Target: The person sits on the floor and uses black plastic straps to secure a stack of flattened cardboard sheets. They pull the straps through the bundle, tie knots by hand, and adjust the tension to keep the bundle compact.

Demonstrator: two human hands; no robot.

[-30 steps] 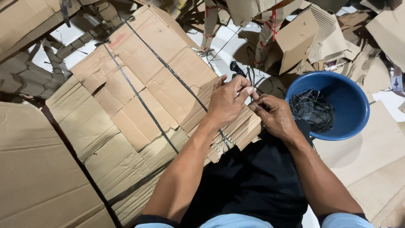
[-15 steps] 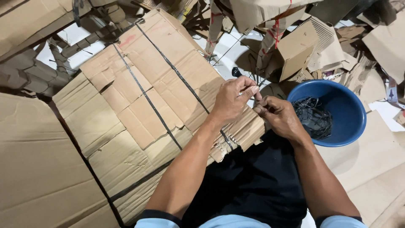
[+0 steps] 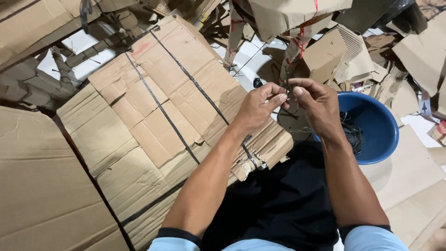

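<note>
**Hands raised off the bundle**

Both hands have lifted since the earlier frame. Thin black wire (image 3: 289, 95) pinched between left hand (image 3: 258, 109) and right hand (image 3: 316, 104), above strapped cardboard bundle (image 3: 176, 111), beside blue basin (image 3: 376, 125). Risk: wire slips; the pinch is fingertip-only.

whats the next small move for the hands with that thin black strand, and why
Probably draw the strand taut between the fingertips. Both the left hand and right hand pinch it close together above the edge of the strapped cardboard bundle. More dark strands lie in the blue tub just beside the right wrist. Whether this piece is knotted is too small to tell.
</note>
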